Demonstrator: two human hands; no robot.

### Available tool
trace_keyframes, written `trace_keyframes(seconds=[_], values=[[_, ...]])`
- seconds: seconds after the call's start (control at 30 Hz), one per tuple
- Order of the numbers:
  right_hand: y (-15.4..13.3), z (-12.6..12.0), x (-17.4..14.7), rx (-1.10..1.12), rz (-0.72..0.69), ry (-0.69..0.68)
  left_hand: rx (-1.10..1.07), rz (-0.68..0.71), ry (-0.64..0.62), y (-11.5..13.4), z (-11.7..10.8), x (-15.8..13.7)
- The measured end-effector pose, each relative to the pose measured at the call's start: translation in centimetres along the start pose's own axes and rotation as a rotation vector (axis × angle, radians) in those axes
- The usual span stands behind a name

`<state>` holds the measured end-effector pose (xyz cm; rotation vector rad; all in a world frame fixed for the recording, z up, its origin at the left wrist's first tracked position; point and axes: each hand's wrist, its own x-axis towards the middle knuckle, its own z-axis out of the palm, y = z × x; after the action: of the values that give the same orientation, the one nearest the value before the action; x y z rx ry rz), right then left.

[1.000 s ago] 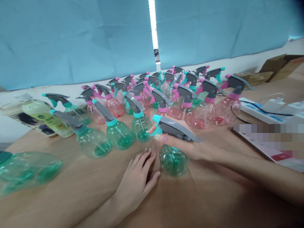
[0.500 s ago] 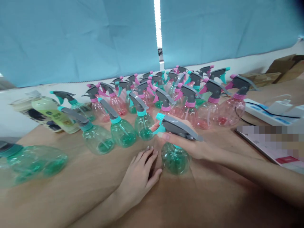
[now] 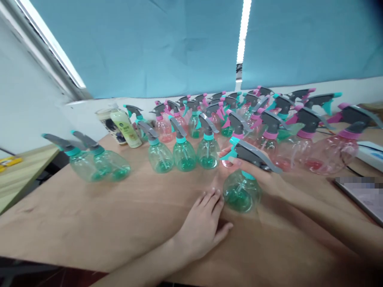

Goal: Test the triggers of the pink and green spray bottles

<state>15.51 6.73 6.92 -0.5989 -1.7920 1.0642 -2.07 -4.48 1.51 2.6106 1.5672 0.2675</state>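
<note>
Three green trigger-spray bottles (image 3: 184,157) already stand in a row; a fourth bottle (image 3: 241,195), nearer, is not yet released: the right hand (image 3: 263,178) is closed around its neck. The left hand (image 3: 203,225) rests empty on the table (image 3: 89,223), fingers extended.

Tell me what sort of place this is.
Probably an indoor workroom, though the exact use can't be told: a wood-toned table, many green and pink trigger spray bottles crowded on it, and a blue sheet hanging behind.
</note>
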Motion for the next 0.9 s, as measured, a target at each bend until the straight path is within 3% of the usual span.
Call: trace_keyframes(seconds=[0.37, 0.9], values=[[-0.5, 0.2, -0.1, 0.059, -0.019, -0.007, -0.058, -0.052, 0.095, -1.3, -0.9, -3.0], [-0.6, 0.2, -0.1, 0.037, -0.041, 0.012, -0.042, -0.013, 0.114, -1.9, -1.0, -3.1]])
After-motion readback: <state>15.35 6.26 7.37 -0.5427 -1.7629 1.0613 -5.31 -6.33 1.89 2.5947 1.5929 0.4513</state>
